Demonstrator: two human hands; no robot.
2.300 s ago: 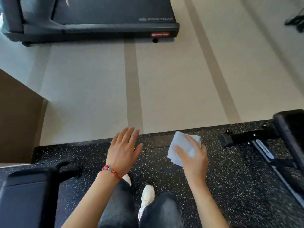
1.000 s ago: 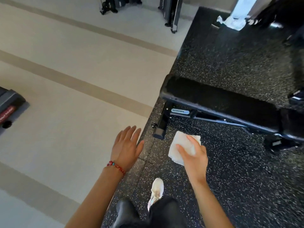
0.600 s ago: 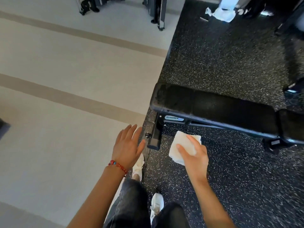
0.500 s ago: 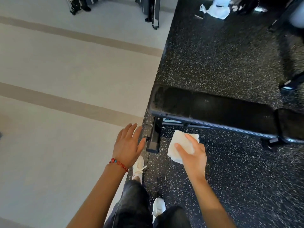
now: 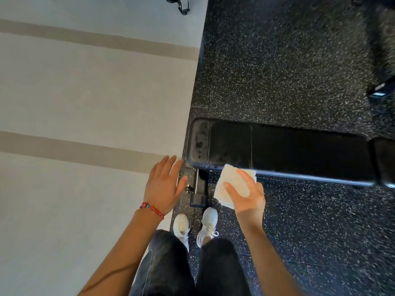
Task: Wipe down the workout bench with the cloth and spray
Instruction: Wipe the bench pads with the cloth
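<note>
A black padded workout bench (image 5: 288, 150) runs left to right on the speckled rubber mat, its left end smudged with pale marks. My right hand (image 5: 245, 194) holds a folded white cloth (image 5: 232, 181) just in front of the bench's near edge, the cloth's top corner overlapping the pad. My left hand (image 5: 163, 184) hovers open, fingers spread, beside the bench's left end, holding nothing. No spray bottle is in view.
The bench's black front foot (image 5: 198, 190) stands right before my white shoes (image 5: 194, 226). The black mat (image 5: 288, 60) meets pale flooring (image 5: 85, 92) with tan stripes on the left. Dark equipment (image 5: 382, 90) sits at the right edge; a machine leg (image 5: 181, 5) is at top.
I turned from the treadmill side and walked up to the bench. It now lies directly below my hands, and the cloth has reached its near edge. Both hands kept their poses.
</note>
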